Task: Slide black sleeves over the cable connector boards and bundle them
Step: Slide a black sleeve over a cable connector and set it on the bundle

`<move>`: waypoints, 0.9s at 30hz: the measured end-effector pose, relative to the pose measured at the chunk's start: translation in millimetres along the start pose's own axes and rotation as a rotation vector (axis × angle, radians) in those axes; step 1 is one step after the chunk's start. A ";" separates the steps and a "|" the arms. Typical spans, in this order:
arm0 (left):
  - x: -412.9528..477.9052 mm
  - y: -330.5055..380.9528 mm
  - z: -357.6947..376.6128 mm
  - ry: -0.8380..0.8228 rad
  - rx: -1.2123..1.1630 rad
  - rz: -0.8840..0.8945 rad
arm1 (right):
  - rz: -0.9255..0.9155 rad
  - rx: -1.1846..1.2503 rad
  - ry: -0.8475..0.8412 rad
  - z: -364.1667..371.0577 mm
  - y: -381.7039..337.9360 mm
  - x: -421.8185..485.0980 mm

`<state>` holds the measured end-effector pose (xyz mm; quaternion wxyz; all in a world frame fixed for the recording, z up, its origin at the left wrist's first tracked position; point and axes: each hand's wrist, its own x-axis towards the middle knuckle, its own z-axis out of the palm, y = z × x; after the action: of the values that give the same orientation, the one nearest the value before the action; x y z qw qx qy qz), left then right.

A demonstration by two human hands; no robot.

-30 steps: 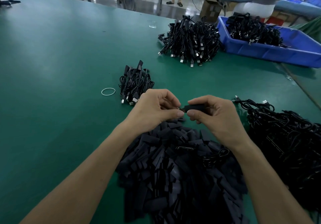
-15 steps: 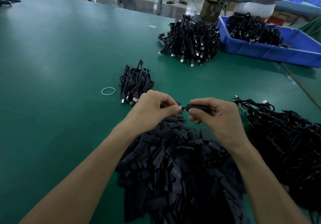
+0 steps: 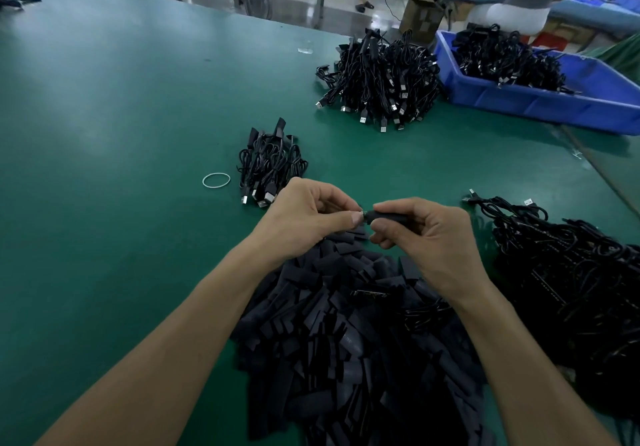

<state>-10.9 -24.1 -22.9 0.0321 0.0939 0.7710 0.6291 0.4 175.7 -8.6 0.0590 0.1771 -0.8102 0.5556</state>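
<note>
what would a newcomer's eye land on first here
The left hand and right hand meet at centre, pinching a short black sleeve between them. Below them spreads a big heap of flat black sleeves on the green table; a blue plastic bin of black cables sits far right.

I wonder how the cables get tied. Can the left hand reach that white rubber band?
Probably yes. The rubber band lies bare on the table, left of the small cable bundle. But the left hand is pinching the connector end, so it must let go first.
</note>
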 end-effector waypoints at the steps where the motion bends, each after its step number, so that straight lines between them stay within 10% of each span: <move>1: 0.0 0.0 0.3 -0.005 -0.002 0.000 | -0.001 -0.004 -0.013 0.2 0.4 0.1; 27: -1.2 -0.4 3.9 -0.031 0.016 0.026 | 0.001 0.042 0.118 6.4 8.8 -1.4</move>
<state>-9.1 -20.6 -24.1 0.0351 0.1141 0.7742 0.6215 -0.8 172.9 -19.2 0.1026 0.1450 -0.7935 0.5820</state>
